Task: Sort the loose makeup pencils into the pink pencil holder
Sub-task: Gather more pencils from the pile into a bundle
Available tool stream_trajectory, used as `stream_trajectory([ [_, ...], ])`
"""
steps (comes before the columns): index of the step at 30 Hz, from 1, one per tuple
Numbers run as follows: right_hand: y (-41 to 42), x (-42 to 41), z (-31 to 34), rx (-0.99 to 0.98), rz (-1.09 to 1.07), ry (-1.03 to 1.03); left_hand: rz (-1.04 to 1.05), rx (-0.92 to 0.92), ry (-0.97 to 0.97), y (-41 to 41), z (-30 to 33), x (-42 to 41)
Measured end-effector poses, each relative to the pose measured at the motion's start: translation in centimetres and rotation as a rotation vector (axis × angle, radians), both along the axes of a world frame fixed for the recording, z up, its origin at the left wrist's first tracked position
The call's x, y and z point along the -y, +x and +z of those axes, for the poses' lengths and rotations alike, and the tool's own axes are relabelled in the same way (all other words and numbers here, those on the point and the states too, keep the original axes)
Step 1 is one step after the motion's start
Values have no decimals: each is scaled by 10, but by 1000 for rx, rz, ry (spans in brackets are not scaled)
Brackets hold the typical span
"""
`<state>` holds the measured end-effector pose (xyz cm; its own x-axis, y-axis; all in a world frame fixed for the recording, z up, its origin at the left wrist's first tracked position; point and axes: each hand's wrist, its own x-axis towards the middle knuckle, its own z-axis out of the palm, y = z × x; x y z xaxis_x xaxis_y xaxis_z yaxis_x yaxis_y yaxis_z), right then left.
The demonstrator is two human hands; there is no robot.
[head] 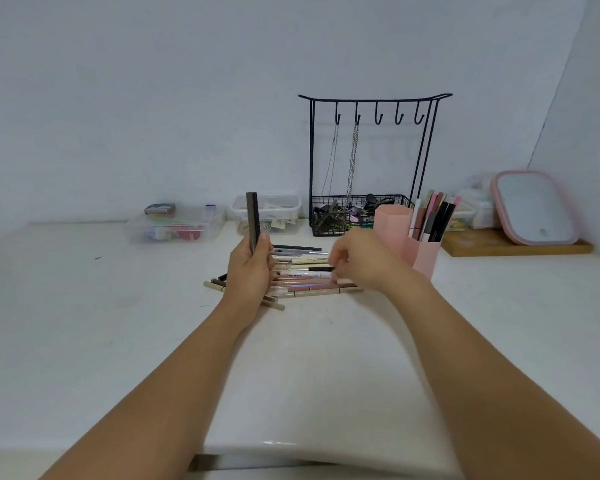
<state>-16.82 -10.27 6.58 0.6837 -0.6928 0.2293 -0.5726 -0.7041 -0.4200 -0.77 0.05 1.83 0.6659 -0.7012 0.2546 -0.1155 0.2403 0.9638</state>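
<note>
The left hand [250, 268] grips a dark pencil [253, 220] upright, likely ready for the holder [407, 244] (partly filled) at right. The right hand [357, 261], fingers curled, reaches into the pile [302, 271] on the counter [118, 341]; whether it pinches anything is unclear.
</note>
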Motion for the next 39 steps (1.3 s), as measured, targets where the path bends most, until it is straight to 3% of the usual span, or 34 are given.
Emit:
stream_trajectory([
  [4, -2, 3, -11, -214, 10, 6, 42, -71, 17, 1, 3, 0],
  [15, -2, 11, -18, -210, 17, 19, 37, -121, 25, 0, 3, 2],
  [19, -5, 8, -2, 120, 36, 52, -21, -165, -6, -1, 3, 1],
  [22, -2, -8, 7, 550, 108, 374, -66, -153, -19, -3, 3, 0],
  [24, 8, -21, 6, 681, 146, 515, -132, -104, -44, -3, 1, 0],
  [28, 27, -39, -2, 775, 213, 644, -278, -31, -44, -7, -3, -2],
  [32, 34, -43, -8, 818, 220, 739, -345, -77, -21, -8, -5, -2],
  [39, 36, -40, -17, 742, 89, 552, -276, 13, 76, -16, -2, -2],
])
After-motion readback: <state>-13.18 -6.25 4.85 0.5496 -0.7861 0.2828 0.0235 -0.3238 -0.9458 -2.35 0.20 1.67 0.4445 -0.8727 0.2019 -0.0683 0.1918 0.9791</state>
